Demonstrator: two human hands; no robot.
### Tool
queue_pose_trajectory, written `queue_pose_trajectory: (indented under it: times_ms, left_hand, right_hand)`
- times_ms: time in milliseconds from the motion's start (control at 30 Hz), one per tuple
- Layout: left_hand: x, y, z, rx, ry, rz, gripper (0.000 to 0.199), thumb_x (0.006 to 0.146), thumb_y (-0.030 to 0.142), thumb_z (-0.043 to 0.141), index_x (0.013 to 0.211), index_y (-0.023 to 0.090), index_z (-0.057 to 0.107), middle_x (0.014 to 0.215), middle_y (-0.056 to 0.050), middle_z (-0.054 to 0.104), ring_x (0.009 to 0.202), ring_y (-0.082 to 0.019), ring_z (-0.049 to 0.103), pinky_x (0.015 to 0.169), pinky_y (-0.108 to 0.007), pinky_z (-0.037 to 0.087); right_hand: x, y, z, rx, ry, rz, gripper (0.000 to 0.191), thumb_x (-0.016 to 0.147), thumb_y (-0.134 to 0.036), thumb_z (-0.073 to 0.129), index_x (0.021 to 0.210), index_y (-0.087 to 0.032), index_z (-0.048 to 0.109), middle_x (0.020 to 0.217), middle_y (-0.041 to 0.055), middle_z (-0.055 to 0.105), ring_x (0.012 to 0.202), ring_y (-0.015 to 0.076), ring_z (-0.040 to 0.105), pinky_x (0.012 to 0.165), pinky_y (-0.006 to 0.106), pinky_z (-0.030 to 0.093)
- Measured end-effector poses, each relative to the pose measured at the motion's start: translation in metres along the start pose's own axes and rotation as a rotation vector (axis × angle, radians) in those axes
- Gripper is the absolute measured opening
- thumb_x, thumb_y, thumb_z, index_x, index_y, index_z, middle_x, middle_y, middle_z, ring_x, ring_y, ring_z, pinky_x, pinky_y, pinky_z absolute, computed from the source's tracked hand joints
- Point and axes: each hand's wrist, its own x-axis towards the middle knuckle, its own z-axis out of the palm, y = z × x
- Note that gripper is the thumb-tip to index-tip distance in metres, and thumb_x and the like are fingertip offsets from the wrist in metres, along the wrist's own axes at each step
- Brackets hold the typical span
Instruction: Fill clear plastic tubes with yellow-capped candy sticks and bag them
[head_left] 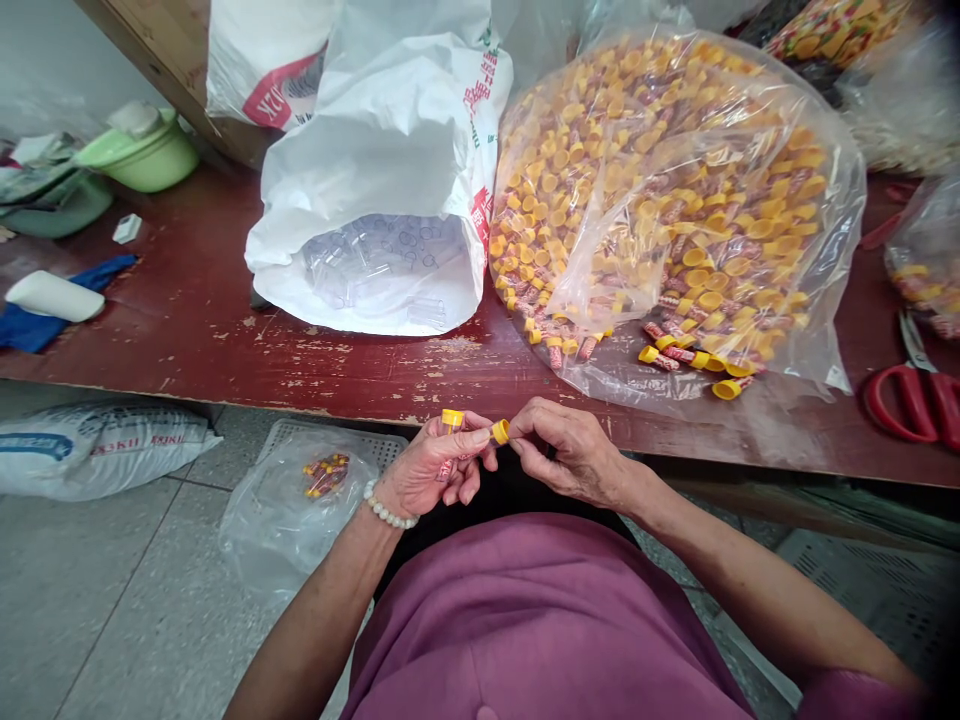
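My left hand point(427, 462), with a beaded bracelet at the wrist, is closed around small tubes with yellow caps. One yellow-capped tube point(451, 419) stands up between its fingers, and a second yellow cap point(500, 432) points toward my right hand point(566, 448). The right fingertips are pinched at the rim of that cap; whether they hold something small there is hidden. Beyond my hands, a clear plastic bag point(615, 265) is heaped with yellow-capped tubes in red and white print. Several of these tubes point(679, 355) lie at its mouth. A white sack point(300, 215) holds clear plastic tubes point(375, 260).
Red-handled scissors point(904, 400) lie at the right of the worn red table point(187, 330). Green basins point(150, 155) and a white bottle-like object point(54, 296) are at left. Below, a clear bag point(262, 520) contains capped tubes, near a full sack point(97, 450) on the floor.
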Motion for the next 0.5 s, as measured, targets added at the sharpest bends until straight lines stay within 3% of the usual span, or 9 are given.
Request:
queue_pose_trajectory:
  times_ms: [267, 400, 500]
  left_hand:
    - [-0.002, 0.002, -0.003, 0.03, 0.036, -0.006, 0.022, 0.076, 0.032, 0.066, 0.087, 0.014, 0.058, 0.057, 0.004, 0.057, 0.03, -0.005, 0.048, 0.025, -0.012, 0.029]
    - [0.001, 0.004, -0.012, 0.044, 0.098, 0.01, 0.026, 0.075, 0.031, 0.067, 0.092, 0.013, 0.059, 0.062, 0.002, 0.059, 0.033, -0.005, 0.05, 0.026, -0.012, 0.029]
    - [0.009, 0.002, -0.01, 0.015, 0.071, 0.063, 0.027, 0.075, 0.029, 0.067, 0.094, 0.012, 0.058, 0.067, 0.001, 0.06, 0.034, -0.003, 0.048, 0.028, -0.013, 0.03]
  right_hand:
    - [0.004, 0.002, -0.007, 0.003, -0.026, 0.062, 0.011, 0.078, -0.009, 0.042, 0.079, -0.02, 0.045, 0.074, -0.0002, 0.048, 0.061, 0.0099, 0.043, 0.056, 0.023, 0.037]
    - [0.006, 0.015, -0.02, 0.102, 0.038, 0.267, 0.009, 0.082, -0.016, 0.045, 0.074, -0.019, 0.046, 0.066, -0.0019, 0.046, 0.059, 0.0099, 0.041, 0.057, 0.024, 0.037]
    - [0.007, 0.026, -0.016, 0.424, 0.116, 0.436, 0.014, 0.086, -0.027, 0.049, 0.075, -0.019, 0.048, 0.083, 0.0019, 0.053, 0.07, 0.0111, 0.05, 0.063, 0.025, 0.045]
